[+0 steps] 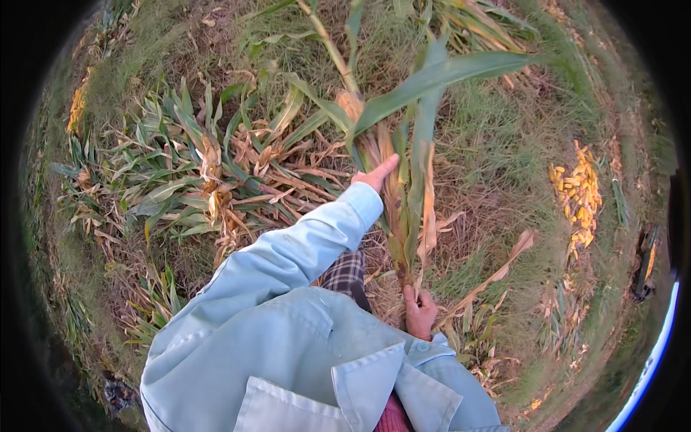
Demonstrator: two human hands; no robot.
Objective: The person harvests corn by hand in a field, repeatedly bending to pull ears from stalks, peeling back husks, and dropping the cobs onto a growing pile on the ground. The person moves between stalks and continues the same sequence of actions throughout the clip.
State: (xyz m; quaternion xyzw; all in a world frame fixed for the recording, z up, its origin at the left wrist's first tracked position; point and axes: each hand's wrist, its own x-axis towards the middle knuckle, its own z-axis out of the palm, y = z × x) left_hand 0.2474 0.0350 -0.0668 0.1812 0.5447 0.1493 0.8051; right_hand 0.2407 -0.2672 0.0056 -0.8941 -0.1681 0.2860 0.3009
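A maize stalk [400,237] with long green and drying leaves stretches upward from in front of my body. My left hand [375,174] grips it partway up, thumb lying across the leaves; the other fingers are hidden behind the stalk. Lower down, my right hand [420,312] is closed on the stalk's bottom end. Just above my left hand a maize ear in its dry husk [351,105] shows against the stalk. One broad green leaf [442,75] arches out to the right.
To the left lies a heap of cut maize stalks [205,167]. Bare yellow cobs [577,194] are piled on the ground at right, more cobs [78,105] at far left. Other cut stalks [486,21] lie ahead. A dark object [645,264], possibly a vehicle, stands at the right rim.
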